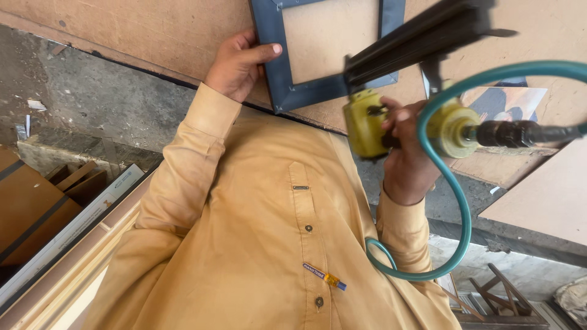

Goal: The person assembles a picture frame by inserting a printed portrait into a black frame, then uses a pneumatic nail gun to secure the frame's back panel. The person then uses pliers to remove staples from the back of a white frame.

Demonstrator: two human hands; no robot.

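Note:
My left hand [239,63] grips the left edge of a blue-grey picture frame [278,76] with a brown backing board, which lies on a brown board worktop [153,30]. My right hand [406,156] is closed around the handle of a yellow pneumatic nail gun [364,122]. Its black magazine [422,36] lies over the frame's lower right corner. A teal air hose [457,201] loops from the gun's black fitting down past my right sleeve. My tan shirt fills the lower middle of the view.
A printed photo [520,101] lies on the worktop right of the gun. A pale board [544,195] sits at the right. Wooden strips and mouldings [67,244] lie at lower left on a rough concrete floor [92,98]. More frame pieces [501,299] are at lower right.

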